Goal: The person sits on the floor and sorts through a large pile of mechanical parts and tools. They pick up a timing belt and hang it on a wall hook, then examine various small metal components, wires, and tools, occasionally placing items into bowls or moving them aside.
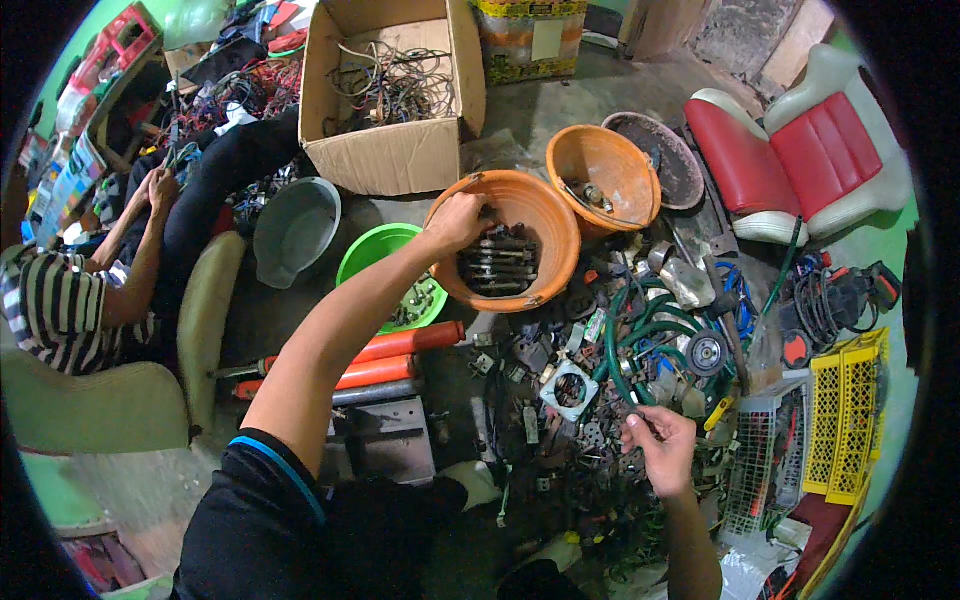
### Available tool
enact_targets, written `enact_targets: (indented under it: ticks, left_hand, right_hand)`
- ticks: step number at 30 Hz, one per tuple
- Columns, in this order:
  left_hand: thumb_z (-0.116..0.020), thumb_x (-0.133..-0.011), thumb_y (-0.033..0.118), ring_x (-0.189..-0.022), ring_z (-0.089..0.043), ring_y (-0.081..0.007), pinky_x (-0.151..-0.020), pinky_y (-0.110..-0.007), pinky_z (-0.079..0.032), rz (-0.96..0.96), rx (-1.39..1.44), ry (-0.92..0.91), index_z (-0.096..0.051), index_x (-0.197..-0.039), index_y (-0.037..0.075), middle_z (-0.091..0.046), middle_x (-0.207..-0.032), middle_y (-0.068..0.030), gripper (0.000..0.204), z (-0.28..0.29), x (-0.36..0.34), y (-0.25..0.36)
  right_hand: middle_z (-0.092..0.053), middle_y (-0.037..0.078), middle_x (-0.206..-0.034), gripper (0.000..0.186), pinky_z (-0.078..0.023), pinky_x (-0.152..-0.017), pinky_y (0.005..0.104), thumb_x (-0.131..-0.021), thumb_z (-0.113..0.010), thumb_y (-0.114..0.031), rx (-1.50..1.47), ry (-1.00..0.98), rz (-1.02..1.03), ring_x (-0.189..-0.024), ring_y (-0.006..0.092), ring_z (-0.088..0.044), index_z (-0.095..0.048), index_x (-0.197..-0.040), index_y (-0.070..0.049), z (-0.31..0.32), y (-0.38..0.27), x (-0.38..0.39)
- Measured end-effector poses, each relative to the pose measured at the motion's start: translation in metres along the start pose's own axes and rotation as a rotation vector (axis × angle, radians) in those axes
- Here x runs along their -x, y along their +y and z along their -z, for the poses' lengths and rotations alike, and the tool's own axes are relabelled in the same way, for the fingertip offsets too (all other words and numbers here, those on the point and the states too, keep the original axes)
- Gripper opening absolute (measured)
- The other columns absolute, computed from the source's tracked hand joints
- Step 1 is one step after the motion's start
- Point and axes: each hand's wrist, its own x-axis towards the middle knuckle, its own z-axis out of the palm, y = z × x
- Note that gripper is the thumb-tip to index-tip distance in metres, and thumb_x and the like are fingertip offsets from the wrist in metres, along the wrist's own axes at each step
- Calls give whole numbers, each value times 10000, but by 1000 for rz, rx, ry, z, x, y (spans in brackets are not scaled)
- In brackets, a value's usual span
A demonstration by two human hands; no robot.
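My left hand (462, 222) reaches over the left rim of an orange tub (545, 215). Its fingers curl inside; what they hold, if anything, is hidden. Dark metal rods or shafts (500, 262) lie side by side in the tub, just past that hand. A bright green basin (360, 255) with small metal pieces sits under my left forearm. My right hand (665, 448) is closed in a pinch above a pile of mixed metal parts (590, 435). Something small and dark shows at its fingertips, too small to name. A green hose (612, 350) loops just beyond it.
A second orange tub (630, 165) and a cardboard box (380, 158) with wires stand farther back. A grey basin (297, 228) is at left, near a seated person (75, 300). Orange cylinders (385, 372) lie nearby; a red-and-white seat (800, 150) and yellow crate (845, 415) stand right.
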Motion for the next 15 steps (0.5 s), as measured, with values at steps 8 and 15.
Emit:
enact_targets:
  ticks: [8, 15]
  left_hand:
    - [-680, -808, 216, -795, -666, -375, -730, -470, -525, 150, -152, -152, -702, -849, -9, -670, -840, -236, 230, -20, -11, -27]
    - [-703, -802, 236, -678, -663, -346, -672, -434, -512, 76, 182, -98, -724, -856, 18, -681, -769, -199, 225, 2, 18, 81]
  right_hand:
    - [-666, 94, -786, 151, -534, -562, 270, -890, -645, -45, 43, 1, -17, -650, 126, -624, -644, -961, 89, 2, 1, 3]
    - [-662, 73, -786, 169, -511, -551, 249, -884, -659, -54, 62, -11, 3, -615, 102, -604, -651, -986, 80, -3, 2, 4]
